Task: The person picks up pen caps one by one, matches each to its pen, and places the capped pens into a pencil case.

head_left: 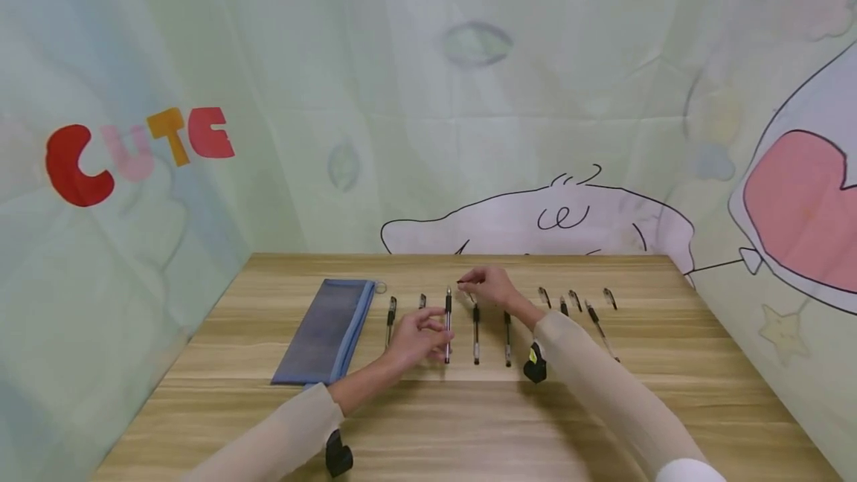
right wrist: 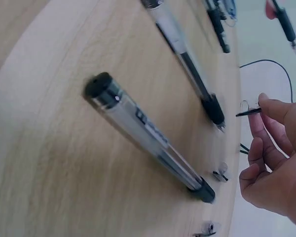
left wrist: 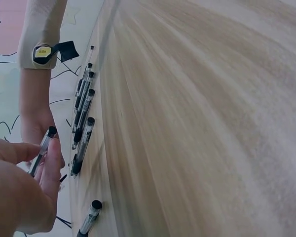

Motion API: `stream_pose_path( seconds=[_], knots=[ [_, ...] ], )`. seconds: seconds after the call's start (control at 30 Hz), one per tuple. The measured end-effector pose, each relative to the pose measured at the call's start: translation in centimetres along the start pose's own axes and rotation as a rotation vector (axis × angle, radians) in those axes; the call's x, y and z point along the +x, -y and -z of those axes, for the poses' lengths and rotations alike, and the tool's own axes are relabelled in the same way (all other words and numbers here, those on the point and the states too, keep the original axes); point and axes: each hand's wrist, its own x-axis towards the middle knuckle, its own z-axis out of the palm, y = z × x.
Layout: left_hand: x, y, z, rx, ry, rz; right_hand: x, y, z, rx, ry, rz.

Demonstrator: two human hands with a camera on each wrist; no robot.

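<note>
My left hand [head_left: 418, 337] pinches a clear-barrelled gel pen [head_left: 448, 326] between thumb and fingers, its bare tip pointing away from me. In the left wrist view the black end of that pen sticks out above the fingers. Just right of its tip, my right hand [head_left: 492, 286] pinches a small pen cap with a black clip [right wrist: 249, 112], held apart from the pen. Uncapped pens lie on both sides of the hands, among them one pen [head_left: 476, 337] and another pen [head_left: 507, 341] beneath the right wrist. A pen [head_left: 391, 318] lies left of the left hand.
A blue mesh zip pouch [head_left: 321, 333] lies on the left of the wooden table [head_left: 428, 430]. Toward the right are loose caps, including one cap [head_left: 610, 298], and a slanted pen [head_left: 602, 329]. A printed cloth [head_left: 402, 95] hangs behind the table.
</note>
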Motion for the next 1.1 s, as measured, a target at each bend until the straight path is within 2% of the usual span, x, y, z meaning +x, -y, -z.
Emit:
stream_pose_path(
  seconds=[0.37,0.57,0.77,1.1],
  knots=[
    [-0.3,0.2,0.0,0.030,0.015,0.014,-1.2,-0.1,2.0,0.183,0.030,-0.142],
    [-0.4,0.0,-0.2,0.024,0.025,0.002,-1.7,0.4,2.8,0.285,0.062,-0.169],
    [-0.5,0.0,-0.6,-0.022,0.056,-0.011,-1.9,1.2,2.9,0.402,0.065,-0.194],
    [-0.2,-0.3,-1.3,-0.043,0.120,-0.043,-1.9,2.7,3.8,0.400,0.064,-0.187]
  ],
)
